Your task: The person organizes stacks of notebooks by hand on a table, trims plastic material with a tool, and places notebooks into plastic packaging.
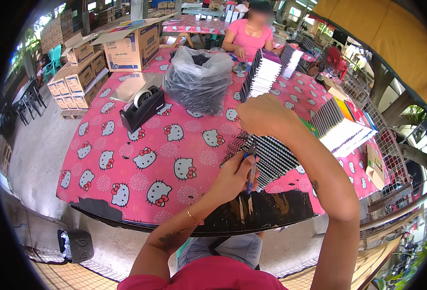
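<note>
My left hand (236,175) is closed around a slim blue-handled tool (250,181), possibly pliers; its tip is too small to make out. It rests against the near left side of a stack of notebooks (277,162) whose black spiral coils face up in rows. Over the far end of that stack, my right hand (262,116) is bent and closed, back of the hand upward. Its fingertips are hidden, so what they pinch cannot be seen. Loose dark coil ends show between the two hands.
A black tape dispenser (145,108) and a plastic bag of dark material (196,82) stand to the left. Farther back are cartons (131,48) and upright notebook stacks (262,72). More notebooks (341,128) lie at right. A person in pink (252,36) sits across the table (95,179).
</note>
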